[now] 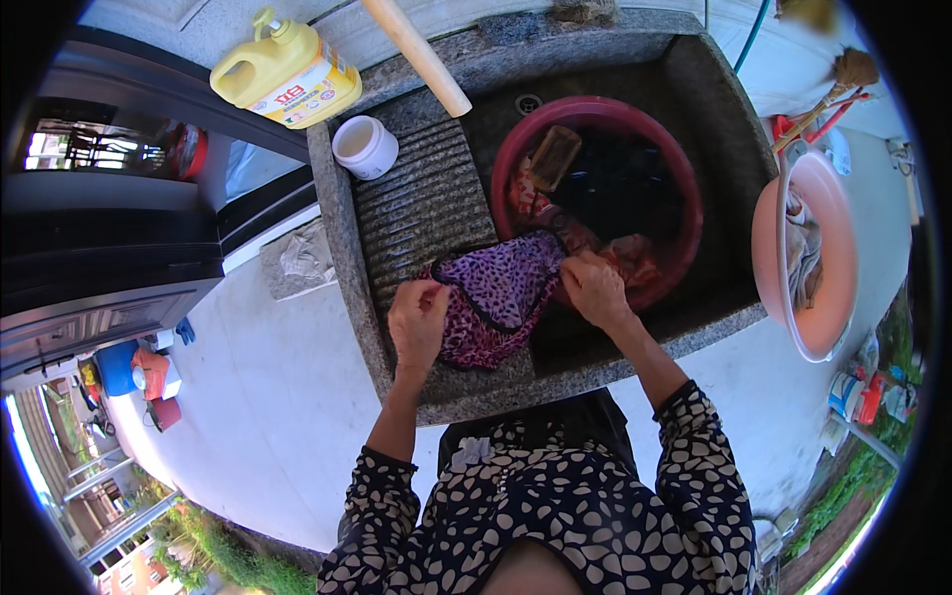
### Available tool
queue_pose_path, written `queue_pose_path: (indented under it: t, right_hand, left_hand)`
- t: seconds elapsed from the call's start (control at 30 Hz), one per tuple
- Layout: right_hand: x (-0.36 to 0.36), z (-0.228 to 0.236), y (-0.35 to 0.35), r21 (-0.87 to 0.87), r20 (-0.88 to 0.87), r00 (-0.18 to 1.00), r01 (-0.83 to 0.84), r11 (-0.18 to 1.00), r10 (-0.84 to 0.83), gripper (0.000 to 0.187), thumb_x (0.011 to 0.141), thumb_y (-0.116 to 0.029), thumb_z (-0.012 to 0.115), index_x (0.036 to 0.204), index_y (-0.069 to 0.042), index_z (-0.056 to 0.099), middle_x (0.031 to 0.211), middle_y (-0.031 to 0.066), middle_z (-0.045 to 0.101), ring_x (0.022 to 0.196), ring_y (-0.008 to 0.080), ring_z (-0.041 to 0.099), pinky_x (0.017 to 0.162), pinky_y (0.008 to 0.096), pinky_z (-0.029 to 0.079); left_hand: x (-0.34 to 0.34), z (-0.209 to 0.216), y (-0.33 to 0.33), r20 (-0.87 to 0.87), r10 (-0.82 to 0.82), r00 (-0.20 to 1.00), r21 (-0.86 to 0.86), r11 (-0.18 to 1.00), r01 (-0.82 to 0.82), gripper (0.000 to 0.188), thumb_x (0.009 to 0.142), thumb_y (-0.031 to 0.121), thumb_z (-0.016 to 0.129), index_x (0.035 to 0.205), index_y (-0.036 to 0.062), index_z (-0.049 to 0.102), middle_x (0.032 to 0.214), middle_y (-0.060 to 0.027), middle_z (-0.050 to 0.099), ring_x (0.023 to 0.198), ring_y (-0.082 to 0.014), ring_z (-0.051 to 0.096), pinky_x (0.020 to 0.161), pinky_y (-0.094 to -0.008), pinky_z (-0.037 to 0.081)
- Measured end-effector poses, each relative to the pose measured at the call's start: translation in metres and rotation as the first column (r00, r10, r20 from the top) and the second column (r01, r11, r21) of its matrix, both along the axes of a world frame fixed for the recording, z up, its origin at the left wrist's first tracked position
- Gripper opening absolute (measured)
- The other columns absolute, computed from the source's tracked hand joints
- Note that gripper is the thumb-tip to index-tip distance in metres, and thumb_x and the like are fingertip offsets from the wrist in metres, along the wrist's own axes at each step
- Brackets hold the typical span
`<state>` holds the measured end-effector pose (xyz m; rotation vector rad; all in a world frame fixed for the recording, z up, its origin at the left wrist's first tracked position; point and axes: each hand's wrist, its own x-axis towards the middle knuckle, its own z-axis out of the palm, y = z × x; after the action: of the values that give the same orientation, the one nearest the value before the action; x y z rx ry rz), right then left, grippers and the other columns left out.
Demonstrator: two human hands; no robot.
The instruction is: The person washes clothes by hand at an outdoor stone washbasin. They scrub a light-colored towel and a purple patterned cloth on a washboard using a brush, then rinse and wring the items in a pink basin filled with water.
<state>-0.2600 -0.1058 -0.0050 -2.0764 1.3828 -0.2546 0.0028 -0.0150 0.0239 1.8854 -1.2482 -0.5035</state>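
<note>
Stretched between my two hands is a purple leopard-print garment (493, 288) with black trim. It lies over the lower part of the ribbed stone washboard (421, 203). My left hand (416, 319) pinches its left edge. At the opposite edge, beside the basin rim, my right hand (597, 288) has its fingers closed on the cloth. A dark red basin (696, 213) stands in the stone sink (709, 89), holding dark water and wet reddish cloth (633, 256). A brown scrubbing brush (555, 159) rests inside it, against the left wall.
A white tub (365, 149) stands at the washboard's top left corner. Beyond it are a yellow pump jug (288, 74) and a wooden stick (421, 59) jutting over the sink. To the right, a pink basin (833, 258) holds cloth. A dark door (109, 288) is at left.
</note>
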Motion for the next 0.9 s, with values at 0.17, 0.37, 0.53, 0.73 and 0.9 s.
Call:
queue_pose_path:
  t: [0.17,0.37,0.53,0.73,0.9]
  right_hand:
    - [0.02,-0.018,-0.03,0.029,0.29,0.955,0.053,0.998,-0.059,0.023,0.082,-0.014,0.066,0.105,-0.007,0.064,0.105,0.0167,0.06,0.097,0.0377,0.059,0.081,0.0455,0.05]
    - [0.077,-0.018,-0.046,-0.296,0.396,0.889,-0.115,0.948,0.232,0.028,0.077,-0.015,0.074,0.103,-0.008,0.066,0.098,0.0102,0.054,0.098,0.0309,0.055,0.083,0.0421,0.048]
    - [0.114,-0.02,-0.045,-0.318,0.243,0.902,-0.274,0.908,0.357,0.031,0.074,-0.016,0.075,0.104,-0.011,0.066,0.106,0.0069,0.05,0.106,0.0272,0.048,0.086,0.0414,0.041]
    - [0.123,-0.02,-0.042,-0.41,0.189,0.76,-0.514,0.754,0.621,0.028,0.069,-0.013,0.072,0.095,-0.01,0.064,0.101,0.0068,0.052,0.102,0.0311,0.05,0.085,0.0437,0.04]
    - [0.113,-0.002,-0.064,0.151,0.748,0.635,-0.445,0.883,0.192,0.017,0.073,-0.001,0.058,0.088,-0.002,0.051,0.07,0.0046,0.041,0.07,0.0134,0.046,0.068,0.0282,0.042]
  left_hand:
    - [-0.021,-0.014,-0.004,0.132,-0.016,0.991,0.383,0.923,-0.036,0.031,0.075,0.025,0.079,0.079,-0.0011,0.064,0.069,-0.0117,0.062,0.065,-0.0208,0.062,0.061,-0.0342,0.049]
    - [-0.006,-0.02,0.016,-0.522,0.284,0.804,0.351,0.931,-0.101,0.013,0.083,0.019,0.068,0.085,0.0077,0.061,0.08,-0.0072,0.066,0.073,-0.0221,0.065,0.065,-0.0369,0.052]
    - [-0.003,0.0,0.03,-0.955,0.294,-0.02,0.285,0.905,-0.315,0.008,0.091,0.01,0.049,0.096,0.0154,0.053,0.089,-0.0018,0.065,0.082,-0.0195,0.064,0.075,-0.0428,0.053]
    - [0.002,0.006,0.03,-0.985,0.172,-0.006,0.166,0.94,-0.298,0.008,0.087,0.007,0.053,0.093,0.0128,0.05,0.085,-0.0011,0.062,0.084,-0.0174,0.065,0.075,-0.0343,0.054]
    - [0.005,0.016,0.035,-0.585,0.207,0.784,0.275,0.96,-0.049,0.035,0.079,0.02,0.072,0.103,0.0054,0.052,0.086,-0.0094,0.063,0.081,-0.0246,0.066,0.075,-0.0378,0.052]
